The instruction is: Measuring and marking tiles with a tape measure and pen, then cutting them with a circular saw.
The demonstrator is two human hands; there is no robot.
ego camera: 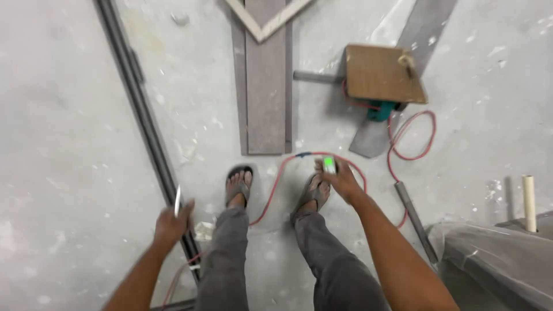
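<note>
I stand on a grey concrete floor and look down at my legs and sandalled feet. My left hand is closed around a thin pale stick-like object that points up from the fist, close to a long dark metal rail. My right hand is stretched forward and grips a small device with a glowing green face. It hovers above my right foot and a red cable lying on the floor.
Grey boards lie ahead on the floor. A brown wooden panel rests over a teal tool, with the red cable looping beside it. A metal bar, plastic-wrapped material and a pale tube are at the right.
</note>
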